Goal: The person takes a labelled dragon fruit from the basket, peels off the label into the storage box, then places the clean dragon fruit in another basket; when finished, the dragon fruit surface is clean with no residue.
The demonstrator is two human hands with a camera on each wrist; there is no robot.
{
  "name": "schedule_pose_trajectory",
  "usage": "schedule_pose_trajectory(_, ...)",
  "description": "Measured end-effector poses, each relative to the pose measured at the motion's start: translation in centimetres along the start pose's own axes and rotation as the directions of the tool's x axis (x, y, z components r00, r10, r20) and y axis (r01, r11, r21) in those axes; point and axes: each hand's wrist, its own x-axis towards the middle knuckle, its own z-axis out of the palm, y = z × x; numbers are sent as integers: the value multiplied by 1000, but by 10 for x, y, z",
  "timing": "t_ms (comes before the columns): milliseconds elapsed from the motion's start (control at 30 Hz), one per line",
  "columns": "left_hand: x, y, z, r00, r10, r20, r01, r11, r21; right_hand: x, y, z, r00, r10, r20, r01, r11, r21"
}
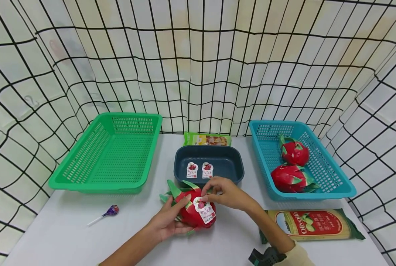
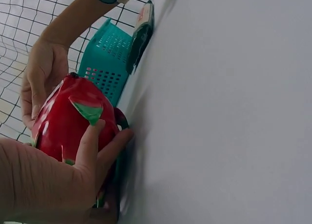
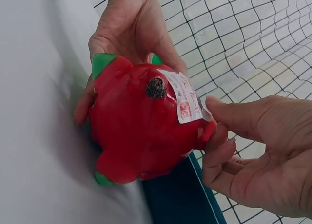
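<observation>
My left hand [image 1: 170, 221] grips a red toy dragon fruit [image 1: 189, 213] with green leaf tips, thumb on top and fingers round its side. On its face lies a white sticker [image 1: 204, 211] with a fruit picture and red print. At the sticker's upper edge my right hand [image 1: 225, 193] pinches with thumb and index finger; in the right wrist view that edge of the sticker [image 3: 184, 96] curls up off the red skin. A dark stub [image 3: 156, 88] marks the fruit's end. The left wrist view shows the fruit [image 2: 73, 121] close over the white table, its sticker hidden.
Behind the fruit stands a dark blue tray [image 1: 224, 159] with two stickers [image 1: 199, 170]. A green basket [image 1: 99, 184] is at left, a lollipop [image 1: 111, 210] before it. Right, a blue basket [image 1: 331, 192] holds two dragon fruits; an Olivoilà packet [image 1: 312, 224] lies in front. Black mesh [image 1: 204, 70] surrounds the table.
</observation>
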Motion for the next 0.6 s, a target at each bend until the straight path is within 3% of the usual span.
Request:
schedule_pose_trajectory(300, 2, 2, -1, 999, 6, 44, -5, 1000, -25, 0, -10, 2, 998, 64, -25, -65, 997, -30)
schedule_pose_trajectory(600, 1, 3, -2, 998, -4, 69, 4, 1000, -3, 1, -11, 4, 996, 89, 25, -89, 996, 7)
